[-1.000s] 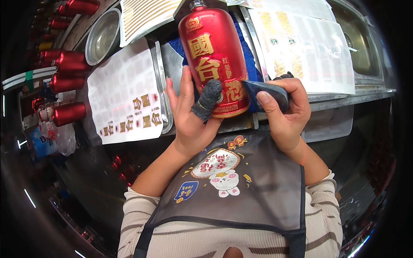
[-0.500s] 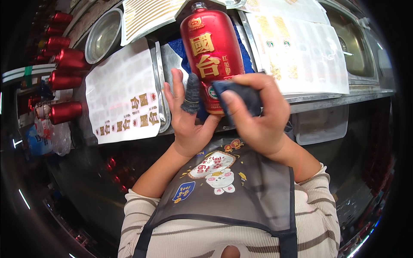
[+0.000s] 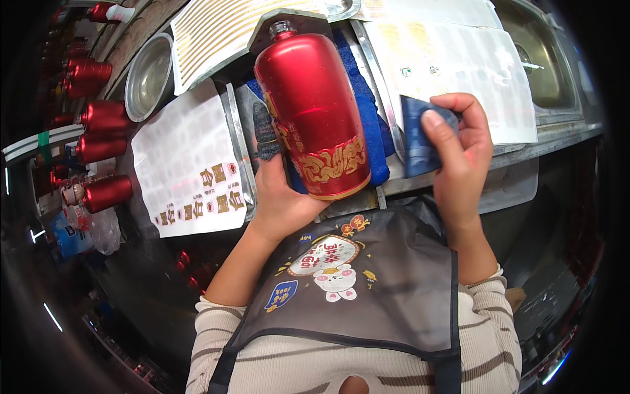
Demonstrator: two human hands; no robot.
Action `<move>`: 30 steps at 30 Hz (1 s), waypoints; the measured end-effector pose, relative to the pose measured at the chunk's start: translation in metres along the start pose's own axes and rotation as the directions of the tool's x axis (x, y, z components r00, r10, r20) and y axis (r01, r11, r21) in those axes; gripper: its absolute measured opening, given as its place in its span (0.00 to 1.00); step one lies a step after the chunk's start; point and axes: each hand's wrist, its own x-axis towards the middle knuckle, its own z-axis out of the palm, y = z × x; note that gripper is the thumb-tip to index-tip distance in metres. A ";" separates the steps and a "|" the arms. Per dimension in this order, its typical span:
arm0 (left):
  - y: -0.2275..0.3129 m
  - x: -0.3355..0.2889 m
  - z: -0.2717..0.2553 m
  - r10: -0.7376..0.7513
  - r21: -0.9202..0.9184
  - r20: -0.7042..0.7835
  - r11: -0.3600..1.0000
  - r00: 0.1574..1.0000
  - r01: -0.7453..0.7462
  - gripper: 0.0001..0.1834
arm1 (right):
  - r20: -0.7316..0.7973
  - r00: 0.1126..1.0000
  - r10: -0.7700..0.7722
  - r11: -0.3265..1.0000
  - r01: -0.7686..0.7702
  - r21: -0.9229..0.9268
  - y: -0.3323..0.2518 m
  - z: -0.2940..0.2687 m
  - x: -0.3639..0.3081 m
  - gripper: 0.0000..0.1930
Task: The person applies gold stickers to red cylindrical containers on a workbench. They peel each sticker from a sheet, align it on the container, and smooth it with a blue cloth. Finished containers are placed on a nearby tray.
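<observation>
A shiny red bottle [image 3: 308, 98] with an uncapped metallic neck lies tilted before me, its neck pointing away. Gold ornament runs round its lower part, and gold lettering shows at its left edge. My left hand [image 3: 282, 200] grips it at the lower left and base; one finger wears a dark grey cover, and some fingers are hidden behind the bottle. To the right, apart from the bottle, my right hand [image 3: 464, 148] pinches a flat dark-blue pad [image 3: 419, 134] between thumb and fingers. Blue cloth [image 3: 369, 125] lies under the bottle.
A white sheet of gold decals [image 3: 177, 157] lies on a metal tray at left; another decal sheet [image 3: 459, 59] lies at right. Beyond stand a metal bowl [image 3: 134, 85] and a striped gold sheet [image 3: 203, 39]. Several red bottles [image 3: 105, 146] line the far left. A sink [image 3: 561, 62] is at right.
The bottle has turned so its large gold lettering faces left and the ornament shows. My right hand has moved right, off the bottle, still with the blue pad.
</observation>
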 end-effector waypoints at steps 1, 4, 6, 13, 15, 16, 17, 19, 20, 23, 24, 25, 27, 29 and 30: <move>-0.001 0.000 -0.001 -0.021 0.032 0.005 0.999 1.000 0.021 0.38 | 0.067 0.997 0.049 0.999 -0.049 0.006 0.003 -0.014 0.011 0.02; -0.002 -0.001 0.002 -0.067 -0.024 0.019 0.997 0.998 0.067 0.39 | 0.234 0.915 0.329 0.941 -0.338 -0.004 0.008 -0.015 0.016 0.10; 0.002 0.005 0.002 -0.163 -0.159 0.078 0.972 0.984 0.174 0.41 | 0.375 0.898 0.229 0.951 -0.124 -0.285 0.008 0.005 0.007 0.13; -0.004 -0.002 -0.002 -0.189 0.030 0.081 0.982 0.979 0.187 0.44 | 0.285 0.918 0.275 0.955 -0.227 -0.191 0.021 0.008 0.005 0.12; 0.000 -0.002 -0.002 -0.220 0.049 0.119 0.975 0.968 0.216 0.45 | 0.192 0.951 0.241 0.970 -0.244 -0.008 0.011 0.000 0.005 0.07; 0.000 -0.003 -0.002 -0.206 0.059 0.099 0.978 0.974 0.201 0.47 | 0.193 0.953 0.235 0.960 -0.258 0.106 0.000 0.000 0.005 0.05; -0.001 -0.005 -0.003 -0.195 0.067 0.076 0.979 0.978 0.190 0.48 | 0.200 0.970 0.137 0.990 -0.136 -0.020 -0.008 0.008 -0.007 0.02; -0.007 -0.009 0.000 -0.201 -0.007 0.042 0.979 0.979 0.202 0.50 | 0.315 0.926 -0.209 0.919 0.297 -0.261 -0.013 0.030 -0.026 0.06; -0.016 -0.013 0.003 -0.190 -0.002 0.036 0.982 0.981 0.190 0.50 | 0.454 0.836 -0.308 0.798 0.487 -0.356 -0.012 0.040 -0.031 0.08; -0.054 -0.025 0.016 -0.080 0.185 0.008 0.980 0.997 0.077 0.50 | 0.668 0.644 -0.374 0.512 0.743 -0.430 -0.001 0.063 -0.031 0.12; -0.046 -0.020 0.014 -0.078 0.142 -0.006 0.987 0.997 0.078 0.48 | 0.603 0.685 -0.409 0.536 0.715 -0.448 0.001 0.060 -0.028 0.11; -0.037 -0.018 0.013 -0.078 0.101 -0.016 0.992 0.997 0.080 0.47 | 0.539 0.722 -0.435 0.568 0.684 -0.458 0.002 0.050 -0.025 0.11; -0.015 -0.007 0.009 -0.072 0.045 -0.038 0.996 0.997 0.074 0.46 | 0.390 0.816 -0.427 0.646 0.577 -0.500 0.010 0.029 -0.021 0.11; -0.001 -0.005 0.005 -0.092 0.031 -0.020 0.995 0.996 0.092 0.45 | 0.249 0.943 -0.221 0.762 0.326 -0.559 0.021 0.006 -0.013 0.11; -0.002 -0.001 0.004 -0.091 0.061 -0.024 0.994 0.996 0.092 0.43 | 0.198 0.980 -0.031 0.812 0.140 -0.567 0.024 0.003 -0.005 0.11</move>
